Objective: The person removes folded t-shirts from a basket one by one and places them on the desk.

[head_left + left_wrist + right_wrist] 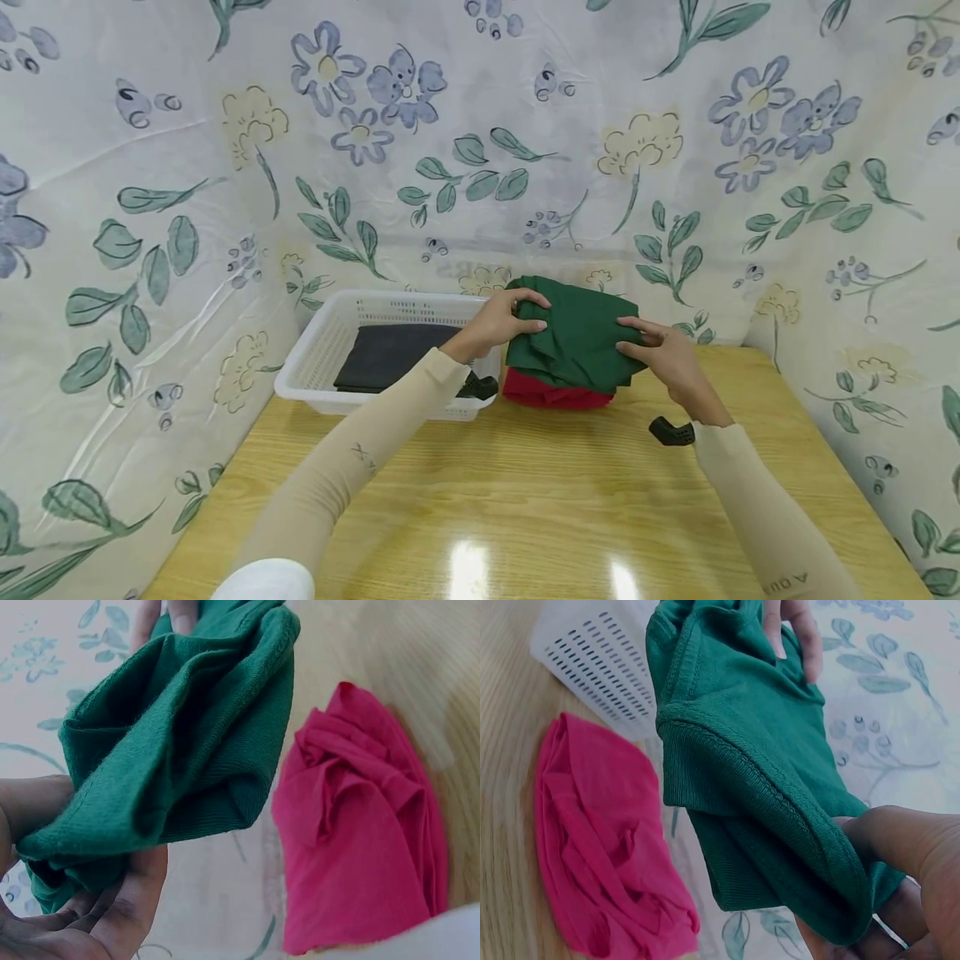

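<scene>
Green cloth (577, 333): folded in loose layers and held up in both hands beside the basket (309, 392), well above the counter (540, 492); from the head view it hides part of the red cloth (558, 393).
Left hand (497, 322): the grip pinches the side of the green cloth nearest the basket, thumb on one face, fingers behind.
Right hand (669, 357): the grip pinches the opposite side, thumb against the layers and fingers underneath.
Feel of the cloth: likely light, soft and limp, not fragile or very slippery; its layers would probably sag or slide apart if only one were caught.
Where to hold: both side edges, taking all the layers together; the thicker ribbed band (696, 769) should give a firmer hold than the floppy middle.
Red cloth: lies bunched on the counter, apart from the green one.
Basket: white, with a folded dark cloth (390, 354) inside.
</scene>
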Tool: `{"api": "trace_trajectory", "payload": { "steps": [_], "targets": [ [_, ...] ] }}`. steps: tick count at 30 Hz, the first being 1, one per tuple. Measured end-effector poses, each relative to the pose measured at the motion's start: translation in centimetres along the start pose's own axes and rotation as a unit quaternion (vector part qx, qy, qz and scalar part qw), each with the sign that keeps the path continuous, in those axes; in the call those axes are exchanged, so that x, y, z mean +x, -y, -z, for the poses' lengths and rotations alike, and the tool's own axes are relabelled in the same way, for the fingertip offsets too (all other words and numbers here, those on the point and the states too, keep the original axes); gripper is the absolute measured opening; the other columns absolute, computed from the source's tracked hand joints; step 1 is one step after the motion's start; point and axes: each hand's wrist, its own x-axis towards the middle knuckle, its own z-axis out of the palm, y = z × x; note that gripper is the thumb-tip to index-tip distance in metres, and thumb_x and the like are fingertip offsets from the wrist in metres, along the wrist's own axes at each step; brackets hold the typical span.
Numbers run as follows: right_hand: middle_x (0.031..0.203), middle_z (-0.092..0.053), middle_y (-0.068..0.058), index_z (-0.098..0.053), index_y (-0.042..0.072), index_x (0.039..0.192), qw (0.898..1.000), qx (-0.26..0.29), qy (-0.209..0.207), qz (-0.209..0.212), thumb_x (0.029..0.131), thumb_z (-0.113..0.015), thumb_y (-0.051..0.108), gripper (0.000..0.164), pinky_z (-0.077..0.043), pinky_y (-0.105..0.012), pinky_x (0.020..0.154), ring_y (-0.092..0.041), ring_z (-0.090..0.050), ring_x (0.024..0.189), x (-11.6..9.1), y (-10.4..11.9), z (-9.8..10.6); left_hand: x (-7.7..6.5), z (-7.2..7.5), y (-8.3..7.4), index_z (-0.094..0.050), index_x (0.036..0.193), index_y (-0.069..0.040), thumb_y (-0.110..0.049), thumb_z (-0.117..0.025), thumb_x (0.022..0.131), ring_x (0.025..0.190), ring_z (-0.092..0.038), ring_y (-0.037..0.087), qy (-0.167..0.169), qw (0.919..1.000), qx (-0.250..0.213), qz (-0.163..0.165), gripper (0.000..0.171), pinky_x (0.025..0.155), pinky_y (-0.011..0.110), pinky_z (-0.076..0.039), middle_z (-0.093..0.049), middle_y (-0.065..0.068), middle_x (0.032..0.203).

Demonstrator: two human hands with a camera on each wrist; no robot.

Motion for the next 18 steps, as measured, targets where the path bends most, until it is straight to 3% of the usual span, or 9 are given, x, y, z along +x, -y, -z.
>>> {"api": "trace_trajectory", "payload": {
  "steps": [4,14,18],
  "targets": [
    [0.165,-0.030,-0.019,-0.056,0.013,0.150,1.000,-0.005,-0.006,-0.003,0.099,-0.072,0.022,0.054,-0.042,-0.053,0.110,-0.040,-0.026,0.152,-0.3,-0.4,0.5,0.3,-0.8,0.0,-0.070,0.127,-0.015,-0.014,-0.073,0.097,0.102,-0.064,0.027,0.003,1.0000,-0.005,0.000,0.030,0.086,0.038,-0.057,-0.055,0.010,0.135],
    [0.167,-0.020,-0.019,-0.054,0.012,0.151,0.999,-0.036,-0.018,-0.003,0.099,-0.072,0.028,0.058,-0.037,-0.059,0.113,-0.043,-0.025,0.151,-1.3,-1.5,2.1,1.2,-2.8,-0.3,-0.070,0.126,-0.014,-0.011,-0.074,0.097,0.119,-0.060,0.027,0.014,0.9998,0.013,-0.007,0.029,0.091,0.034,-0.056,-0.049,0.010,0.145],
    [0.169,-0.017,-0.017,-0.053,0.012,0.151,0.999,-0.038,-0.019,-0.006,0.099,-0.072,0.030,0.058,-0.035,-0.059,0.114,-0.043,-0.024,0.152,-1.7,-2.1,2.6,1.5,-3.7,-0.4,-0.071,0.124,-0.015,-0.013,-0.075,0.096,0.118,-0.061,0.026,0.014,0.9995,0.026,-0.010,0.029,0.092,0.033,-0.055,-0.052,0.009,0.143]
  ]
}}
